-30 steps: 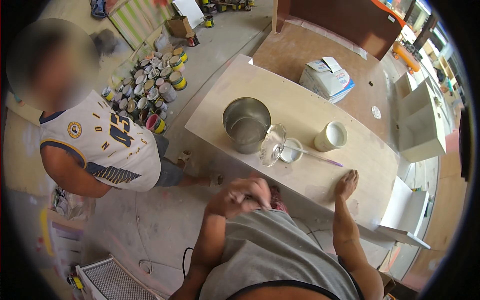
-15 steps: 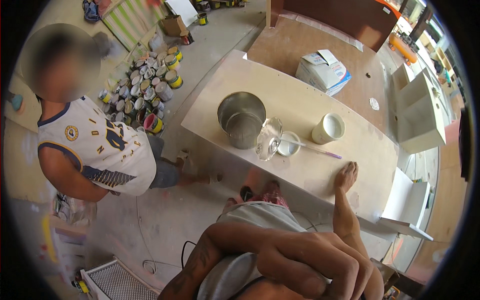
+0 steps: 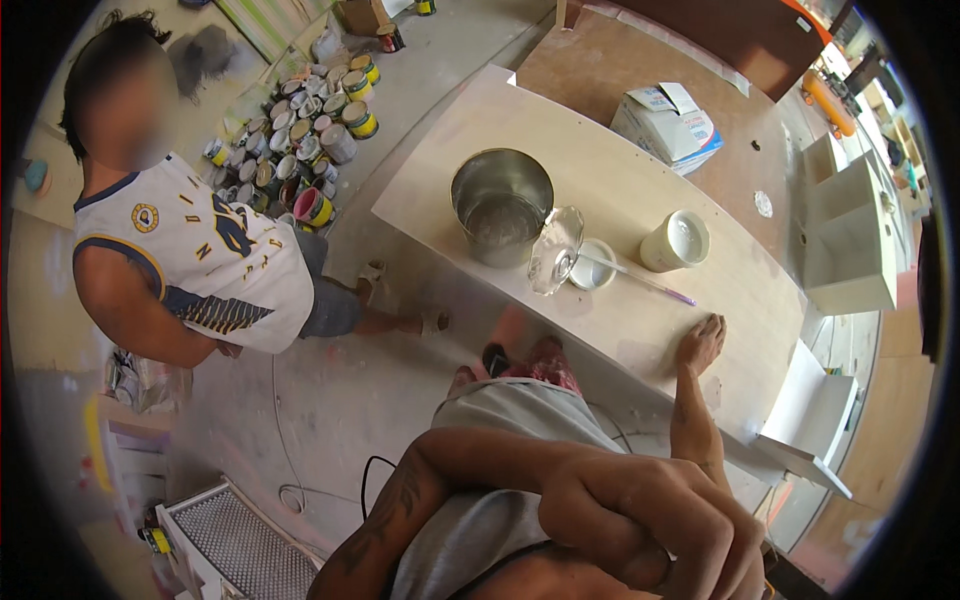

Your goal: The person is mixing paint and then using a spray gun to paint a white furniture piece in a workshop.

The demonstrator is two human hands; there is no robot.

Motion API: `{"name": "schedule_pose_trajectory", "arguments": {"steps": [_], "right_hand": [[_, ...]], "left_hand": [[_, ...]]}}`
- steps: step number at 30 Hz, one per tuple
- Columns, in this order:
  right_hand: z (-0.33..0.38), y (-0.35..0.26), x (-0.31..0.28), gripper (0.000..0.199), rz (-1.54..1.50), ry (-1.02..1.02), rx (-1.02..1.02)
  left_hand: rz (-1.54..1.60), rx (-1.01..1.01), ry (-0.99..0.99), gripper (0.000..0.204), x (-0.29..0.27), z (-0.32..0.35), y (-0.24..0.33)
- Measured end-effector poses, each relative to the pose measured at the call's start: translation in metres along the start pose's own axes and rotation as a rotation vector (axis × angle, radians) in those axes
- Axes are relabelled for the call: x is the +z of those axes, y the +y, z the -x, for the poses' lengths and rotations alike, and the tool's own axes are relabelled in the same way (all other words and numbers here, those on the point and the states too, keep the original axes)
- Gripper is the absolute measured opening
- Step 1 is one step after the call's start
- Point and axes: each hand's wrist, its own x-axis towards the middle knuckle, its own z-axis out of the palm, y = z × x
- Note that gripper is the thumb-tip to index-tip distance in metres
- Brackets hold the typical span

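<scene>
My right hand leans on the pale board-topped table, fingers resting on its surface near the edge, with nothing seen in them. Bent across my chest, my left hand is closed in front of my right upper arm; its fingertips are hidden. On the table stands a large open metal tin. A shiny, crumpled silvery lid tilts against its side. Beside that sits a small white tub, with a thin purple-ended stick across it. A taller white tub stands nearest my right hand.
A person in a sleeveless jersey stands at the left. Many used paint cans are heaped on the floor behind. A cardboard box sits on a brown board beyond the table; white cabinet parts stand at the right. A cable crosses the floor.
The view has shifted slightly, so the table and its things appear a little higher and further right. Both my hands keep nearly the same pose.
</scene>
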Motion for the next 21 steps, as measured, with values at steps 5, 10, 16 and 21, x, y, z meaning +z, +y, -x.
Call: {"name": "schedule_pose_trajectory", "arguments": {"steps": [5, 10, 16, 21], "right_hand": [[-0.003, 0.004, 0.005, 0.040, -0.006, 0.028, -0.024], [-0.003, -0.001, 0.005, 0.040, -0.009, 0.006, -0.001], [-0.004, -0.002, 0.004, 0.041, 0.008, 0.006, 0.018], [-0.003, -0.002, 0.004, 0.041, 0.020, 0.002, 0.021]], "left_hand": [[-0.013, 0.124, 0.238, 0.028, 0.015, 0.000, -0.008], [-0.044, 0.225, 0.152, 0.029, 0.004, 0.004, -0.018], [-0.005, 0.142, 0.199, 0.028, 0.007, 0.005, -0.013], [0.018, 0.078, 0.232, 0.023, 0.009, 0.009, -0.013]]}}
